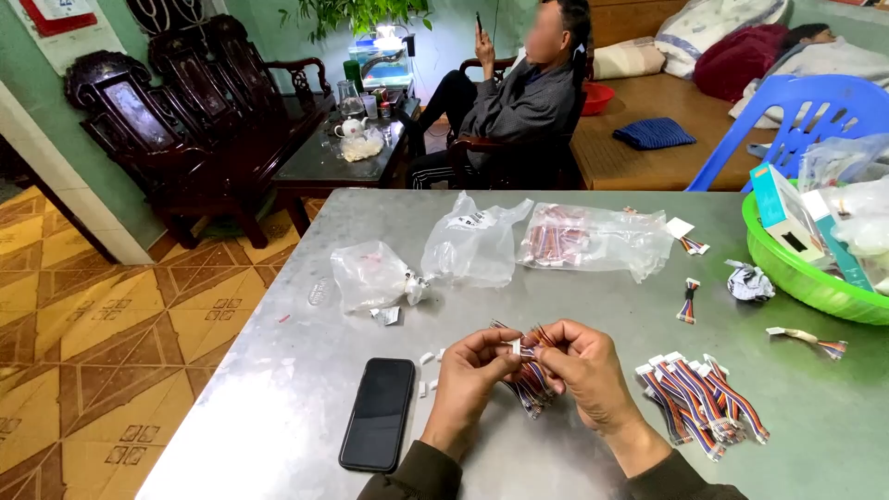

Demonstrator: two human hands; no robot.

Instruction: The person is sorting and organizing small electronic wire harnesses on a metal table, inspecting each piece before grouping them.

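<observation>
Spreading across most of the view, a grey metal table (pixel 574 306) carries everything at hand, with a green plastic basin (pixel 806 278) of boxes and bags at its right edge. Across the far middle lie three clear plastic bags: a long one (pixel 593 239) with reddish parts inside, a crumpled empty-looking one (pixel 474 243), and a smaller one (pixel 370 276) beside it. A black phone (pixel 378 413) lies face up, screen dark, near the front left. To the right of the hands sits a pile of finished wire harnesses (pixel 704 400), each a short flat run of red, blue, white and orange strands capped by white connectors. Both hands meet over the near middle of the table. The left hand (pixel 468 380) and the right hand (pixel 588 370) are curled in, thumbs and forefingers pinched together on a bundle of multicoloured wires (pixel 530 381); its striped strands fan up between the fingertips and hang down below the palms to just above the tabletop, and a small white connector shows at the pinch. Smaller loose harnesses lie apart farther right (pixel 687 301) (pixel 810 341), and tiny white scraps (pixel 428 359) dot the table just left of the left hand.
</observation>
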